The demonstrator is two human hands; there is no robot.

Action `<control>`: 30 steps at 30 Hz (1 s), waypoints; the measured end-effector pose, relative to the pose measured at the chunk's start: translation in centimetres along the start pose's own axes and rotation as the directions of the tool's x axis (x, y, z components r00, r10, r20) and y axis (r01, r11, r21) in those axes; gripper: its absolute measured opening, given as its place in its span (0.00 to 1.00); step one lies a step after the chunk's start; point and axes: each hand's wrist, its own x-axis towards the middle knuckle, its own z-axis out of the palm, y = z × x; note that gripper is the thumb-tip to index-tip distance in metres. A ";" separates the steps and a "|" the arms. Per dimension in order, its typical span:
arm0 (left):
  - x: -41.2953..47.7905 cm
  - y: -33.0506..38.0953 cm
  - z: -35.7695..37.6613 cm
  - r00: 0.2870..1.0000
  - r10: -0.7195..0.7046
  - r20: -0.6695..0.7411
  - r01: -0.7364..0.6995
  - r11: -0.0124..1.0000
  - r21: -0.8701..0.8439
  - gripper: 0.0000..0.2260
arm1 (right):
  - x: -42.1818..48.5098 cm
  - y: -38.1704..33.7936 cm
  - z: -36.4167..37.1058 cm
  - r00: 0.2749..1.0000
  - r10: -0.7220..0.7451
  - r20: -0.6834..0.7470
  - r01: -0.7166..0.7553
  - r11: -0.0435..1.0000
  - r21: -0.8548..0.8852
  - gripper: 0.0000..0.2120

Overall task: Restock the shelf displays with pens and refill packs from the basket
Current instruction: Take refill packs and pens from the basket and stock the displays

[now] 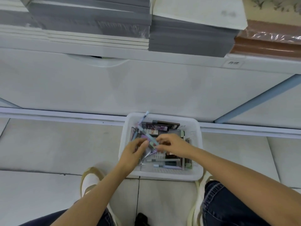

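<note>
Reaching into the basket, left hand and right hand each grip pens, fingers curled.

Up top there are shrink-wrapped grey stacks with a white sheet lying on the right-hand pile, and a brown wrapped stack beside that. There's a small label just below it, too blurry to read. Under that is a plain white panel with a curved cutout. Pale floor tiles, a light shoe and dark jeans at the bottom.
</note>
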 end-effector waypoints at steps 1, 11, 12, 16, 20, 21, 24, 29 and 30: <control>0.1 0.4 0.6 0.996 -0.072 0.043 0.079 0.977 -0.198 0.12 | 0.4 -0.8 0.7 0.999 -0.033 0.027 0.033 0.999 -0.004 0.08; 1.3 -1.8 -2.6 0.883 -0.278 -0.377 0.191 0.949 -0.252 0.10 | 3.2 2.7 3.4 0.956 0.216 -0.201 -0.254 0.948 -0.194 0.29; 1.2 -2.1 -2.7 0.888 -0.273 -0.371 0.216 0.958 -0.188 0.10 | 3.6 3.0 4.1 0.950 0.253 -0.186 -0.290 0.932 -0.218 0.33; 1.2 -2.5 -2.9 0.914 -0.222 -0.341 0.223 0.974 -0.036 0.09 | 5.6 2.8 6.5 0.925 0.298 -0.237 -0.344 0.921 -0.184 0.36; 1.2 -2.6 -3.0 0.916 -0.228 -0.330 0.232 0.972 -0.029 0.09 | 6.3 2.8 6.7 0.919 0.270 -0.289 -0.324 0.932 -0.159 0.29; 1.2 -2.7 -2.9 0.915 -0.226 -0.334 0.235 0.972 -0.015 0.09 | 6.4 2.9 6.5 0.915 0.282 -0.287 -0.333 0.932 -0.145 0.27; 1.2 -2.8 -2.8 0.912 -0.216 -0.350 0.242 0.970 0.032 0.10 | 6.4 2.9 6.9 0.927 0.302 -0.223 -0.329 0.940 -0.095 0.21; 1.2 -3.0 -2.7 0.909 -0.212 -0.359 0.236 0.972 0.023 0.12 | 5.3 2.6 8.9 0.903 0.258 -0.344 -0.221 0.965 0.143 0.24; 1.2 -2.9 -2.7 0.909 -0.211 -0.359 0.234 0.972 0.021 0.12 | 5.4 2.5 8.7 0.902 0.269 -0.337 -0.217 0.959 0.185 0.25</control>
